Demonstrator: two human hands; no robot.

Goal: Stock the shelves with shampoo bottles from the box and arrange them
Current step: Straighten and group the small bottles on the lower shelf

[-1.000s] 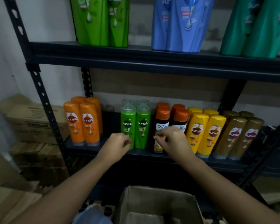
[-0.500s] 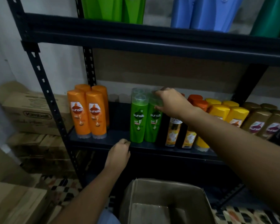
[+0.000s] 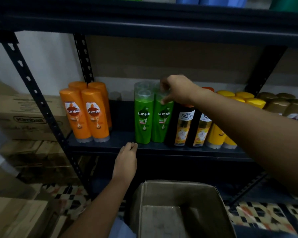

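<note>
Shampoo bottles stand in colour groups along the dark shelf point(image 3: 120, 140) in front of me. From my left I see orange bottles point(image 3: 85, 114), then a gap, then green bottles point(image 3: 144, 117) with clear caps, black bottles point(image 3: 183, 125) with yellow labels, yellow bottles point(image 3: 215, 134) and brown bottles point(image 3: 280, 104) at the far side.

My right hand point(image 3: 178, 90) reaches over the green group and sits on the cap of the right-hand front green bottle point(image 3: 163, 121). Its fingers curl down over the top and the thumb presses the front of the cap, so I am grasping that bottle at its head. This bottle stands upright, touching the green one beside it and the black one on its other side.

My left hand point(image 3: 126, 162) rests at the front lip of the shelf, just below the left green bottle. Its fingers lie loosely bent over the edge and hold nothing.

Below my arms sits the open cardboard box point(image 3: 177, 188); I see only bare cardboard inside the part in view. Closed cartons point(image 3: 24, 117) are stacked to the left of the rack, and a patterned floor point(image 3: 265, 215) shows beneath. On the upper shelf point(image 3: 144, 23) only the bottoms of green and blue bottles show.
</note>
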